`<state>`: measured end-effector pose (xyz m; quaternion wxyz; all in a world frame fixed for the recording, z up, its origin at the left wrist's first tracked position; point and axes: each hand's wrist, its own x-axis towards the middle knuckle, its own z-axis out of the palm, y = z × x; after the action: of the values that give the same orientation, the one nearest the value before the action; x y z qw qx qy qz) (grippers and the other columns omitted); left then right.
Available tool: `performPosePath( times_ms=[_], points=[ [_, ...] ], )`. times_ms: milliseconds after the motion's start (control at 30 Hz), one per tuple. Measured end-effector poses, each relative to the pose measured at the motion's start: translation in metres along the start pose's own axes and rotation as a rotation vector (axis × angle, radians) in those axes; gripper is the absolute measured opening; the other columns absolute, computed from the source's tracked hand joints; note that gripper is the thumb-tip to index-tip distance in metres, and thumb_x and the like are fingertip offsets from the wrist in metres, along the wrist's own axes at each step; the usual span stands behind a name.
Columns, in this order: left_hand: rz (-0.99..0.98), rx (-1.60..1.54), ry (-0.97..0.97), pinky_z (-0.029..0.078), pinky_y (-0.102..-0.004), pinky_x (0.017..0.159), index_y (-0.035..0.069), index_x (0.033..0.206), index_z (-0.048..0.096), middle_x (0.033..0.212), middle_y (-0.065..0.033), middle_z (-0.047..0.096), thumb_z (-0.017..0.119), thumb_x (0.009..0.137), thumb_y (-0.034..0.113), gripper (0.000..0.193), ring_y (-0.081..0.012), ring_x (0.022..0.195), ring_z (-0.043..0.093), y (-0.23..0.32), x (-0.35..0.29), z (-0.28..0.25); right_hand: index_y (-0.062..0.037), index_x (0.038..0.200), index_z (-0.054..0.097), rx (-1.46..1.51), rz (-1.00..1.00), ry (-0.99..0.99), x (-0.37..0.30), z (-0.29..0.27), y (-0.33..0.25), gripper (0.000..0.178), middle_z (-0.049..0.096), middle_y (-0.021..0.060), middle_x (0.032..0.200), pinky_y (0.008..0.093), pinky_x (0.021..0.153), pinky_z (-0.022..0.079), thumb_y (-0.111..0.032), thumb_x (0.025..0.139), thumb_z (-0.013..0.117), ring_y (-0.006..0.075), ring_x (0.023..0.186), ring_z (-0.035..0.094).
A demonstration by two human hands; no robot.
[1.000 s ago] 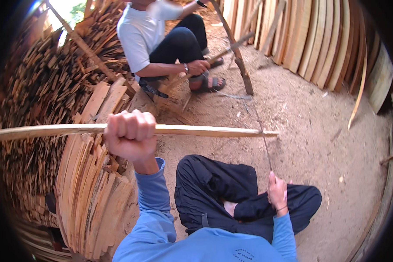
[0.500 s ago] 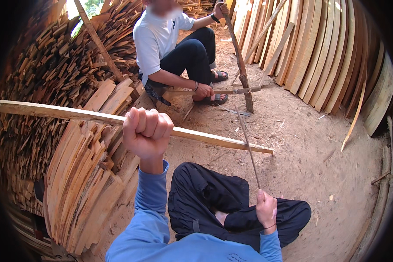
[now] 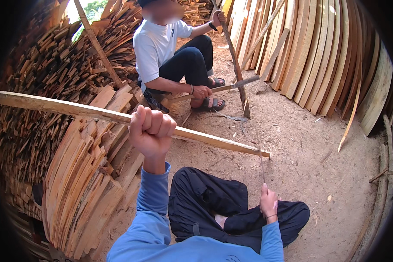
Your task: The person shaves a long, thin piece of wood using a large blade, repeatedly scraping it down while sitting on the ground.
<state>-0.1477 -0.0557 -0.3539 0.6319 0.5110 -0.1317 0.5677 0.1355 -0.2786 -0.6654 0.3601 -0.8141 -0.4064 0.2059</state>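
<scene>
Nearest, the right hand (image 3: 268, 203) was closed on the lower end of a thin strip (image 3: 261, 166) rising to the tip of a long wooden slat (image 3: 214, 140). The left hand (image 3: 151, 131) was fisted around that slat, holding it level above the dirt floor (image 3: 301, 144). Beyond, a seated co-worker (image 3: 170, 52) held a blade (image 3: 231, 86) against an upright stick (image 3: 233, 56), with stacked boards (image 3: 78, 183) at the floor's left edge.

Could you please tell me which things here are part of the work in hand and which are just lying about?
In use:
left hand gripping the long wooden stick
right hand holding a thin strip

Lying about:
stacked slats
leaning curved boards
scrap wood pile
</scene>
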Motion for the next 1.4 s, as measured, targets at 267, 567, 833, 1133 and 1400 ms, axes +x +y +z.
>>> performPosePath(
  times_ms=[267,567,833,1133,1400],
  points=[
    [0.031,0.042,0.221,0.012,-0.0263,0.036,0.018,0.059,0.023,0.048,0.0071,0.016,0.035,0.105,0.026,0.048,-0.0054,0.038,0.009,0.005,-0.011,-0.003,0.0042,0.075,0.064,0.033,0.082,-0.152,-0.009,-0.01,-0.031,0.062,0.061,0.0259,0.068,0.0496,0.066,0.045,-0.049,0.1,0.041,0.0441,0.07,0.062],
    [0.04,0.106,0.485,0.013,-0.0273,0.039,0.017,0.059,0.024,0.05,0.0063,0.016,0.041,0.103,0.026,0.049,-0.0068,0.04,0.01,0.01,-0.014,-0.018,0.0032,0.078,0.067,-0.147,0.029,-0.138,-0.009,-0.032,-0.083,0.064,0.063,0.03,0.08,0.0553,0.079,0.043,-0.05,0.099,0.039,0.0494,0.084,0.06],
    [0.042,0.114,0.353,0.013,-0.0271,0.04,0.016,0.06,0.025,0.051,0.0058,0.017,0.039,0.104,0.026,0.047,-0.0065,0.042,0.01,0.005,-0.015,0.004,0.0009,0.078,0.065,-0.083,-0.006,-0.215,-0.022,-0.056,-0.095,0.064,0.063,0.0274,0.076,0.0536,0.076,0.043,-0.054,0.099,0.04,0.0473,0.081,0.061],
    [0.03,0.094,0.283,0.012,-0.0267,0.04,0.017,0.06,0.026,0.05,0.006,0.018,0.038,0.104,0.027,0.047,-0.0056,0.041,0.01,0.001,-0.011,0.009,-0.0003,0.086,0.069,0.01,0.185,-0.236,-0.016,-0.043,-0.052,0.059,0.064,0.0249,0.076,0.0547,0.088,0.042,-0.05,0.1,0.04,0.0463,0.084,0.063],
    [0.022,0.077,0.264,0.012,-0.0268,0.04,0.016,0.059,0.026,0.05,0.0058,0.018,0.038,0.104,0.026,0.047,-0.0057,0.041,0.01,0.0,-0.006,0.011,-0.0009,0.071,0.061,-0.021,-0.007,-0.121,-0.02,-0.037,-0.051,0.062,0.059,0.0174,0.06,0.0543,0.088,0.034,-0.05,0.1,0.039,0.0369,0.067,0.063]
  ],
)
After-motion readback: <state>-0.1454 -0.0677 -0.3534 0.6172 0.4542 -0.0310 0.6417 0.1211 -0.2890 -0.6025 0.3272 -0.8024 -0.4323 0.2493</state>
